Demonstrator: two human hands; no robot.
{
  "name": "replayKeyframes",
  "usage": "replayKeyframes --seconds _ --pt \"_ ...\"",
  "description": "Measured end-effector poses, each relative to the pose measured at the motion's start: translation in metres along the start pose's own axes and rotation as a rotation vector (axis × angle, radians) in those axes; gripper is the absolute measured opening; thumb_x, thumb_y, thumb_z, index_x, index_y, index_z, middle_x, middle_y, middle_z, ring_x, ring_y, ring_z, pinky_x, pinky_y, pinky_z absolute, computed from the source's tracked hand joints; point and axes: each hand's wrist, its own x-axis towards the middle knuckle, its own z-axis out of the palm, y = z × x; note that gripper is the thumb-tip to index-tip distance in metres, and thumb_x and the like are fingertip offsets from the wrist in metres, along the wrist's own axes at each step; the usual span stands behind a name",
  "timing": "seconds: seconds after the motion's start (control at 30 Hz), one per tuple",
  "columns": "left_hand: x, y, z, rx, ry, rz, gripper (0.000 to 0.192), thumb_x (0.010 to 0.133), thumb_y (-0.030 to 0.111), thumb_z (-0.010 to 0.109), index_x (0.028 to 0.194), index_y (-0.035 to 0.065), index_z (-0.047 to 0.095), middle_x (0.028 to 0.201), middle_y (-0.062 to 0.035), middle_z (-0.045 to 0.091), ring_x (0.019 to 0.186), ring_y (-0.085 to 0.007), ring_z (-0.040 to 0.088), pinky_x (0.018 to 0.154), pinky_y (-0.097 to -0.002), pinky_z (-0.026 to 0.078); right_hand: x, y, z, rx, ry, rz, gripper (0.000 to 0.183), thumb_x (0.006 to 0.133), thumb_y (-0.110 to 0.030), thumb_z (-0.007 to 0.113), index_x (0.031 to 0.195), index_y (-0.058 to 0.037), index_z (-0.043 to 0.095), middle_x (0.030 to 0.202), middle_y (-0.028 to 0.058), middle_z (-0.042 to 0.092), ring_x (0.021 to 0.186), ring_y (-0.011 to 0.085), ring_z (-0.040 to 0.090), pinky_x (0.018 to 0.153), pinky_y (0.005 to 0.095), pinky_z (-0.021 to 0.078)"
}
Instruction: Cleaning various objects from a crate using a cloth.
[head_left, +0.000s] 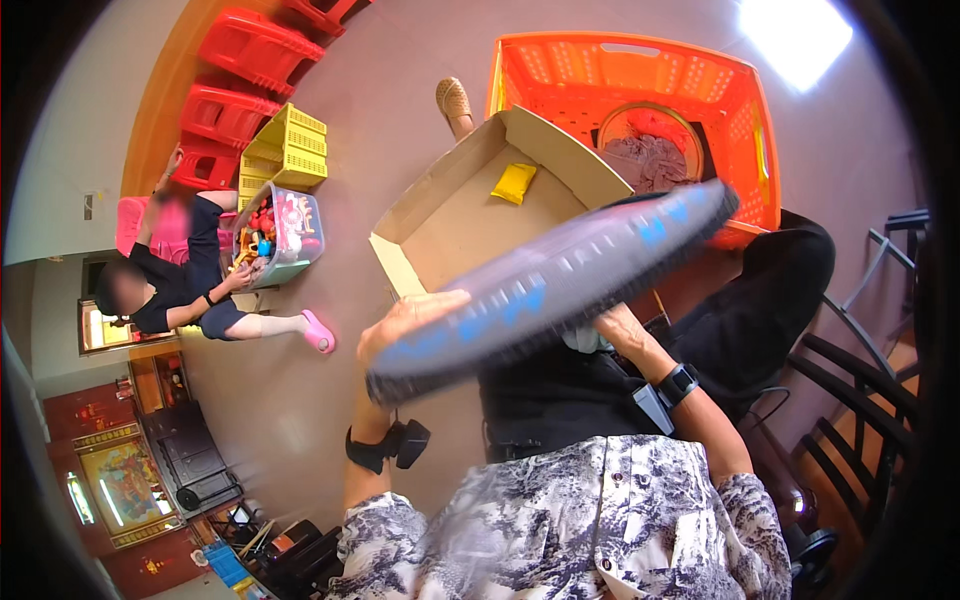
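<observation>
A flat, seemingly round grey object (555, 285) with blue markings and a dark edge is tilted in front of my lap, blurred by motion. My left hand (409, 322) grips its left end, thumb along the upper side. Beneath its lower edge is my right hand (621, 330), its fingers mostly hidden, so its hold cannot be made out. A pale, cloth-like piece (589, 340) shows beside the right hand. Just beyond, an open cardboard box (450, 225) holds a small yellow packet (514, 184); the grey object hides part of the box.
An orange plastic crate (630, 67) with brownish fabric (649, 161) inside stands beyond the box. At left, a seated person (176, 300) reaches into a clear tub (300, 232) of toys, near a yellow crate (300, 142) and red plastic stools (247, 49). Black chair parts (855, 382) stand at right.
</observation>
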Motion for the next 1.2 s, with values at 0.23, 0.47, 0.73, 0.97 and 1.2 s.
replayKeyframes --seconds 0.23,0.47,0.73,0.97,1.2 --pt "-0.014 0.007 -0.006 0.379 0.069 0.719 0.025 0.067 0.013 0.072 0.087 0.0243 0.063 0.095 0.0067 0.066 0.094 -0.0148 0.058 0.092 -0.0364 0.037 0.009 -0.001 0.003 0.045 0.061 0.137 0.03 0.088 -0.021 0.05 0.107 0.002 0.053 0.102 0.0125 0.058 0.096 0.0225 0.053 0.084 0.033 0.042" --pt "-0.025 0.001 0.002 0.641 0.122 0.747 0.026 0.069 0.011 0.07 0.088 0.0274 0.062 0.098 0.0097 0.064 0.098 -0.0115 0.055 0.094 -0.031 0.036 0.006 -0.011 -0.005 0.112 0.138 0.198 0.032 0.089 -0.021 0.05 0.111 0.0027 0.052 0.108 0.0152 0.055 0.101 0.0253 0.052 0.088 0.0351 0.0408" --pt "-0.035 -0.005 0.004 0.768 0.218 0.724 0.023 0.072 0.013 0.069 0.089 0.026 0.06 0.101 0.0085 0.063 0.101 -0.0139 0.054 0.095 -0.0342 0.036 -0.002 -0.02 -0.002 0.204 0.095 0.169 0.035 0.09 -0.021 0.049 0.115 0.0036 0.05 0.115 0.0182 0.053 0.107 0.0285 0.049 0.091 0.0376 0.0393" --pt "-0.039 -0.014 0.001 0.747 0.265 0.69 0.024 0.074 0.013 0.067 0.093 0.0236 0.06 0.103 0.0063 0.063 0.102 -0.0154 0.054 0.094 -0.0363 0.037 0.002 -0.036 -0.002 0.328 0.183 0.17 0.047 0.088 -0.033 0.052 0.117 0.0035 0.048 0.114 0.0122 0.052 0.106 0.0204 0.046 0.092 0.0329 0.0368" --pt "-0.045 -0.029 0.004 0.752 0.382 0.626 0.02 0.074 0.013 0.067 0.092 0.0193 0.061 0.101 0.0006 0.065 0.1 -0.0184 0.057 0.094 -0.0376 0.037 0.009 -0.049 -0.006 0.498 0.14 0.36 0.029 0.085 -0.02 0.05 0.104 0.0007 0.054 0.092 0.0016 0.056 0.085 0.0099 0.05 0.08 0.0254 0.0415"
